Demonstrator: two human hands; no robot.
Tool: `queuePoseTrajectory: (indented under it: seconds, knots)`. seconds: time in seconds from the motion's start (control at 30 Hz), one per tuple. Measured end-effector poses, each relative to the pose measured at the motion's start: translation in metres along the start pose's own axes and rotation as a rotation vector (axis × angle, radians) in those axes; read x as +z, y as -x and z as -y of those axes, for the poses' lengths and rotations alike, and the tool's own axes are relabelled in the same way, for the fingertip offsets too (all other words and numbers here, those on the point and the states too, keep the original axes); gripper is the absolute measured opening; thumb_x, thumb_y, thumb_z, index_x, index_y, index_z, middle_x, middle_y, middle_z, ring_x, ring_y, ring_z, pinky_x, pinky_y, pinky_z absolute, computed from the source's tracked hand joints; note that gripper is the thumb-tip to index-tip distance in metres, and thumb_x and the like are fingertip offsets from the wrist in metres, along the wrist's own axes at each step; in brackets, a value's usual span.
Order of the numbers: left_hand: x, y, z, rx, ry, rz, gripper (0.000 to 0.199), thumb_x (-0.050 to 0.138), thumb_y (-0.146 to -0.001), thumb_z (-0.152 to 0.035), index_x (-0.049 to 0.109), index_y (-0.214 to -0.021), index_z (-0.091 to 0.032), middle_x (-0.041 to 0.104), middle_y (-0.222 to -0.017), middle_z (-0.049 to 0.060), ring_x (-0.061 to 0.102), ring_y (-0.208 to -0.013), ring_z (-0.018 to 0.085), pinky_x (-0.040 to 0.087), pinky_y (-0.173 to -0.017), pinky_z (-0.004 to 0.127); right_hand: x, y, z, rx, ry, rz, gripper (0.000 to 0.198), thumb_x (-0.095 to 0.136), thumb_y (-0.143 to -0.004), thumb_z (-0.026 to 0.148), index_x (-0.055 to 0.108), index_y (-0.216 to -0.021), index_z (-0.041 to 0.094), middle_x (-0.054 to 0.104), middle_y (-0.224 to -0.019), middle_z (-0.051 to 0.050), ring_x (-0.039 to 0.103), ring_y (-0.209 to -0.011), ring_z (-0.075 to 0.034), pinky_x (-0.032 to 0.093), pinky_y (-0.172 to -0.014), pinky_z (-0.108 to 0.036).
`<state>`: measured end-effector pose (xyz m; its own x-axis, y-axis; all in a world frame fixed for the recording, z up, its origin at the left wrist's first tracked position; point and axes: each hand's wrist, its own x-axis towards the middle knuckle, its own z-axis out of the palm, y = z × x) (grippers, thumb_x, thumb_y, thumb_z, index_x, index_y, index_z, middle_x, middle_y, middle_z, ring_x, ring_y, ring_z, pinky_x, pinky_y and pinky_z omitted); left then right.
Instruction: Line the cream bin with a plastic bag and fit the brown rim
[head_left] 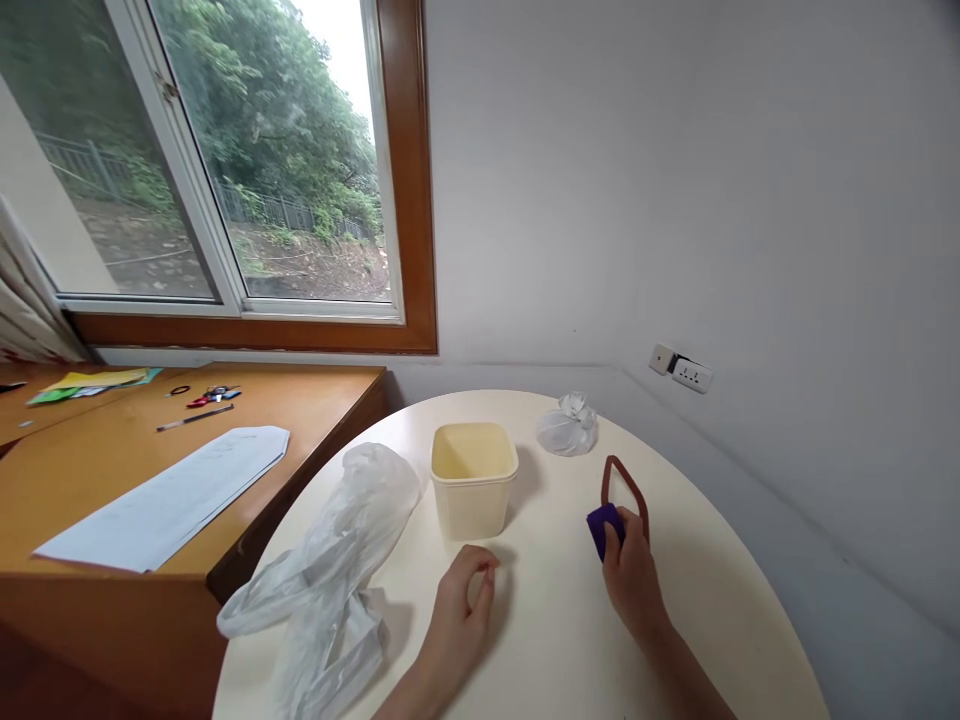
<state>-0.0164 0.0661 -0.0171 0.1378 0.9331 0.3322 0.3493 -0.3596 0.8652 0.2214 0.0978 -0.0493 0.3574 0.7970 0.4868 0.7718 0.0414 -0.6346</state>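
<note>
My right hand point(634, 575) is closed around a small dark purple block-like thing point(602, 528), thumb across its face. A stiff-looking reddish-brown loop point(630, 478) stands up behind the same hand; whether it is joined to the purple thing I cannot tell. My left hand point(461, 605) is just in front of a pale yellow square plastic tub point(474, 505). Its fingers curl in, with the thumb and index tips close together and nothing visible between them. The open-topped tub stands upright, and its visible inside shows nothing.
A crumpled white plastic bag point(330, 570) lies on the round cream table point(555, 640) at the left. A knotted white bag point(568, 430) sits near the far edge. Papers point(176, 495), a pen point(195, 418) and keys point(214, 396) rest on the wooden desk point(322, 400) alongside.
</note>
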Motion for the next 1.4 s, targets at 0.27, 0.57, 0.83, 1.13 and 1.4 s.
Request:
queuePoseTrajectory:
  seconds: [0.27, 0.57, 0.83, 1.13, 1.4]
  knots:
    - [-0.001, 0.006, -0.007, 0.099, 0.106, 0.087, 0.017, 0.04, -0.08, -0.011, 0.056, -0.075, -0.017, 0.053, -0.074, 0.005, 0.051, -0.072, 0.016, 0.04, -0.066, 0.026, 0.002, 0.068, 0.037, -0.331, -0.166, -0.102, 0.027, 0.031, -0.09, 0.03, 0.042, -0.112, 0.018, 0.059, -0.094, -0.012, 0.058, -0.085, -0.021, 0.047, -0.07, -0.034]
    - [-0.001, 0.011, -0.024, 0.174, 0.245, 0.151, 0.021, 0.047, -0.085, -0.029, 0.06, -0.095, -0.016, 0.052, -0.081, 0.007, 0.049, -0.076, 0.017, 0.041, -0.071, 0.029, 0.005, 0.087, 0.062, -0.735, -0.115, 0.06, 0.025, 0.026, -0.091, 0.023, 0.048, -0.103, 0.019, 0.061, -0.08, -0.006, 0.057, -0.071, -0.02, 0.042, -0.069, -0.035]
    - [0.003, 0.007, -0.025, -0.049, 0.291, 0.153, 0.031, 0.05, -0.081, -0.043, 0.052, -0.068, -0.015, 0.04, -0.065, 0.0, 0.037, -0.06, 0.012, 0.032, -0.058, 0.024, 0.004, 0.083, 0.074, -0.796, -0.056, 0.044, 0.027, 0.024, -0.091, 0.02, 0.05, -0.099, 0.016, 0.061, -0.073, -0.005, 0.055, -0.065, -0.018, 0.04, -0.068, -0.033]
    - [0.007, 0.01, -0.025, -0.146, 0.575, 0.289, 0.036, 0.046, -0.082, -0.051, 0.047, -0.074, -0.016, 0.051, -0.064, 0.0, 0.046, -0.058, 0.011, 0.036, -0.059, 0.024, -0.006, 0.084, 0.043, -0.811, 0.026, 0.106, 0.028, 0.032, -0.084, 0.01, 0.054, -0.099, 0.019, 0.063, -0.076, -0.003, 0.056, -0.067, -0.016, 0.036, -0.073, -0.032]
    - [0.008, 0.008, -0.023, -0.193, 0.545, 0.293, 0.039, 0.047, -0.08, -0.054, 0.041, -0.068, -0.018, 0.049, -0.05, -0.003, 0.041, -0.049, 0.01, 0.031, -0.054, 0.022, -0.039, 0.072, 0.032, -1.065, 0.155, 0.088, 0.021, 0.037, -0.089, 0.017, 0.056, -0.098, 0.018, 0.067, -0.076, 0.0, 0.061, -0.072, -0.013, 0.031, -0.082, -0.032]
